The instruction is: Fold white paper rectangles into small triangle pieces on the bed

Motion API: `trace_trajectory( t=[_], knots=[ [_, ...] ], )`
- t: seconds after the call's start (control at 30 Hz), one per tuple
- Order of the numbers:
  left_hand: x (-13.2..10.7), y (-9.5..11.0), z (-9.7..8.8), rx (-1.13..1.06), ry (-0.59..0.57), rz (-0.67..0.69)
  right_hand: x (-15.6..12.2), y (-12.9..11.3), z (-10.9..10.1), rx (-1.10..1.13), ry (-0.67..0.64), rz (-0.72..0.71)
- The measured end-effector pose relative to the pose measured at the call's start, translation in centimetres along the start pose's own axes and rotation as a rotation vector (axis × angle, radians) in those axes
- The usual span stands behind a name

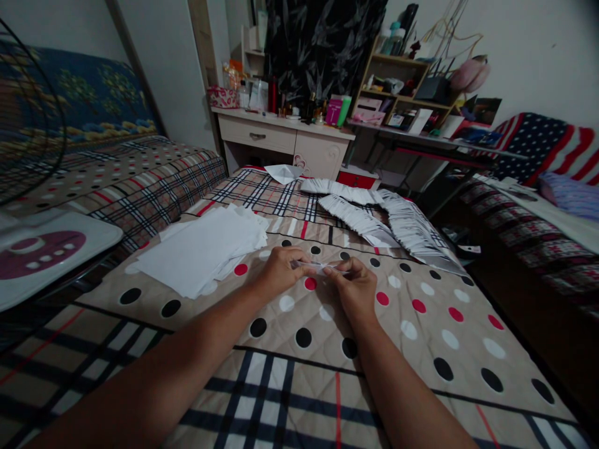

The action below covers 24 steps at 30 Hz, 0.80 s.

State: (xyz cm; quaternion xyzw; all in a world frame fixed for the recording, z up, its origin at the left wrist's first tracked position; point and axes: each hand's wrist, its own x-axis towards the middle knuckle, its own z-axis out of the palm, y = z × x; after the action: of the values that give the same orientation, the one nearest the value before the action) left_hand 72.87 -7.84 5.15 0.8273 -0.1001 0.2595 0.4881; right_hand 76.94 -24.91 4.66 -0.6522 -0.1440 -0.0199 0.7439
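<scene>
My left hand (pixel 285 269) and my right hand (pixel 354 284) meet over the middle of the bed, each pinching a thin folded sheet of white paper (pixel 320 266). The paper is seen nearly edge-on, with fingers covering most of it. To the left of my hands lies a loose stack of white paper sheets (pixel 191 246), fanned at its far side. Beyond them, overlapping rows of folded white papers (pixel 358 218) curve over the bed toward the right edge. One separate white paper (pixel 283 173) rests near the far edge.
The bed has a spotted and plaid quilted cover (pixel 285 324). A fan (pixel 32 112) with a white base stands at the left. A cluttered white dresser (pixel 281 134) is past the bed, beside a desk with shelves (pixel 397 93). A sofa (pixel 538 156) is at the right.
</scene>
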Motion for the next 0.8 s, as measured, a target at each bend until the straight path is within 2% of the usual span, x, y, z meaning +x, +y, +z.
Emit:
trace_trajectory(
  t=[0.23,0.5,0.6,0.7,0.8],
  knots=[
    [0.03,0.11,0.04,0.086,0.075,-0.116,0.17,-0.31,-0.23,-0.073,0.099,-0.025],
    [0.0,0.22,0.07,0.124,0.091,-0.086,0.01,0.07,0.03,0.001,0.098,0.014],
    [0.01,0.14,0.05,0.061,0.098,-0.178,0.06,-0.19,0.05,-0.017,0.105,0.007],
    [0.09,0.16,0.05,-0.101,0.069,-0.308,0.17,-0.42,0.04,-0.042,0.121,-0.016],
    [0.2,0.26,0.12,-0.222,0.05,-0.361,0.26,-0.42,0.0,-0.024,0.129,-0.026]
  ],
)
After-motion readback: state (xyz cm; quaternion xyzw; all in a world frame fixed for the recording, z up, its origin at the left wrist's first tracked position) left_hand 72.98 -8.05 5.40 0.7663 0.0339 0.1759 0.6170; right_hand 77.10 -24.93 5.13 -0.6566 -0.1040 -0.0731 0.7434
